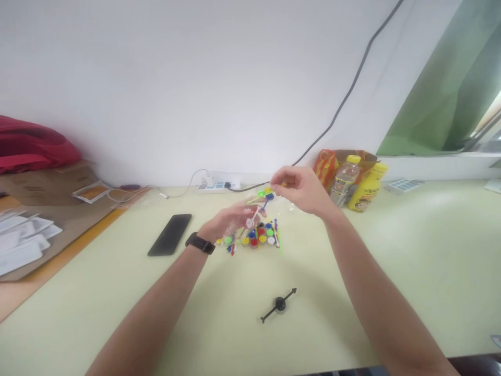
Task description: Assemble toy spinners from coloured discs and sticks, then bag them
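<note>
Wearing a black watch [200,243], my left hand [235,216] is closed round several coloured plastic spinner arrows, among them a white one [250,222] and a blue one [268,198]. Crinkled clear plastic shows about its fingers. My right hand [301,188] pinches at a yellow spinner arrow [269,191] at the top of that bunch. Below the hands, round spinner bases in several colours, such as a red base [254,243], lie in rows beside loose arrows [276,232]. Nearer me lies a black arrow spinner [279,304] on a round base.
A black phone [170,235] lies at left, near a cardboard box [50,185] with a red cloth bag [35,143]. A power strip [219,183] sits against the wall. At back right stand a clear bottle [344,180] and a yellow bottle [368,188].
</note>
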Available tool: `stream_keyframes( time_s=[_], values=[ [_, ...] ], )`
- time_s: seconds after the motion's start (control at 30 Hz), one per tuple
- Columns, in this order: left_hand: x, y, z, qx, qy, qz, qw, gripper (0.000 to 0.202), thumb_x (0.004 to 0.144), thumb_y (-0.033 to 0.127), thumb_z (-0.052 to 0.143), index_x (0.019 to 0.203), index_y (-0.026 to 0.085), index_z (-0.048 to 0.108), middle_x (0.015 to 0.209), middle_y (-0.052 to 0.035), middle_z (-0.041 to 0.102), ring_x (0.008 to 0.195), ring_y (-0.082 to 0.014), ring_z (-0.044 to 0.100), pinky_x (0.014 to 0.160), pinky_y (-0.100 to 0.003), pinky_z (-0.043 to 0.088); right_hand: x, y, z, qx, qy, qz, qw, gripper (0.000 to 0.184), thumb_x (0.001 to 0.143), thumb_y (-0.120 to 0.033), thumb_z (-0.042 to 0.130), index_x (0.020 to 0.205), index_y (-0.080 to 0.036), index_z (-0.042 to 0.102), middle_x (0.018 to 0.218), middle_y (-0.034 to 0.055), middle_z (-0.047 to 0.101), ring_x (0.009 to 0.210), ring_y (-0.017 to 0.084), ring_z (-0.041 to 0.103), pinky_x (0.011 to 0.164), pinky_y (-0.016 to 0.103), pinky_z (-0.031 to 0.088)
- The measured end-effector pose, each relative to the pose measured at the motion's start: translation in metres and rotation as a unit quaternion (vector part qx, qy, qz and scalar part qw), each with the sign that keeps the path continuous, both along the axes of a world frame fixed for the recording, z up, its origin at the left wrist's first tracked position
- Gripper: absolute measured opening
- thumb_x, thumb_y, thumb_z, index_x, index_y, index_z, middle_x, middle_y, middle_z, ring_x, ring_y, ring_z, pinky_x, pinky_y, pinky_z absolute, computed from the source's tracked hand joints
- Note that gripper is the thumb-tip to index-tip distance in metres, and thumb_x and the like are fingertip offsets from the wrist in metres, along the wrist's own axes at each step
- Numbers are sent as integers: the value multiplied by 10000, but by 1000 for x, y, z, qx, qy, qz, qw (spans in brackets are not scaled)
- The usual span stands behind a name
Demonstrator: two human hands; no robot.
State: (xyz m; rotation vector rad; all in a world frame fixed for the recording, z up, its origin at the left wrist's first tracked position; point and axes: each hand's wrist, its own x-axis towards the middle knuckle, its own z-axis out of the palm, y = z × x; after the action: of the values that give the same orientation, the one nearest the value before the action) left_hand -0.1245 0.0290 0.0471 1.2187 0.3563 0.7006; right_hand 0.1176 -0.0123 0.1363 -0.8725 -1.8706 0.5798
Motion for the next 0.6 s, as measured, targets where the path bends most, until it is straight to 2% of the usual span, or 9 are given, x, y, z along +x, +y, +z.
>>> stream_keyframes(
  time_s=[0.33, 0.6],
  values=[
    [3, -4, 2, 24, 27, 5, 999, 531, 849, 307, 737, 1361, 182, 663, 1165, -160, 674, 913, -247, 605, 780, -340, 449, -1, 3, -4, 21, -23, 16, 999, 73, 892, -265, 677, 884, -211, 726, 901, 40, 756, 814, 193, 679, 767, 333, 554],
    [3, -4, 1, 19, 23, -10, 999, 368, 857, 325, 719, 1181, 149, 731, 980, -127, 665, 859, -243, 586, 770, -348, 431, 1, 7, -6, 27, -30, 12, 999, 79, 905, -217, 639, 909, -206, 718, 941, 43, 758, 830, 190, 686, 806, 336, 564]
  ],
)
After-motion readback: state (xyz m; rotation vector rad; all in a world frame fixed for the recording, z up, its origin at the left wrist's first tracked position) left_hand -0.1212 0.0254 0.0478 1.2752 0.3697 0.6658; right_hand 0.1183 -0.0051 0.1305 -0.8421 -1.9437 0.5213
